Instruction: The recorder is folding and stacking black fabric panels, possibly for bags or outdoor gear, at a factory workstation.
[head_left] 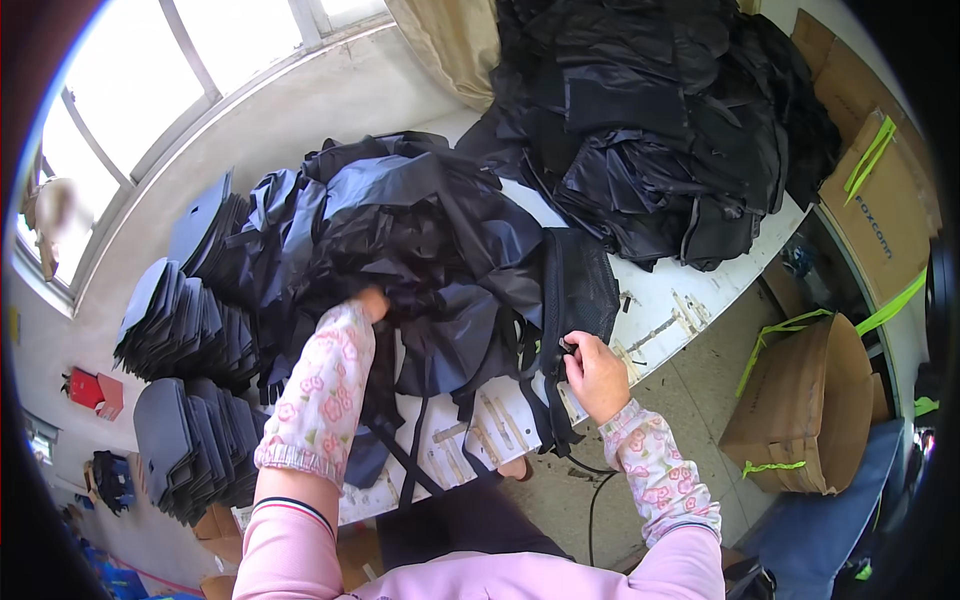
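My left hand (374, 303) reaches into a heap of black fabric pieces (440, 230) on the white table; its fingers are hidden among the folds. My right hand (597, 378) is closed, thumb and fingers pinching a black strap (566, 350) at the edge of a black bag piece with a mesh panel (585, 285). Several loose black straps (407, 460) trail from the heap over the table's near edge.
A larger pile of black bags (660, 130) fills the table's far end. Stacks of dark flat panels (185, 320) stand at left. An open cardboard box (800, 405) with green straps sits on the floor at right. The worn white tabletop (655, 300) has tape marks.
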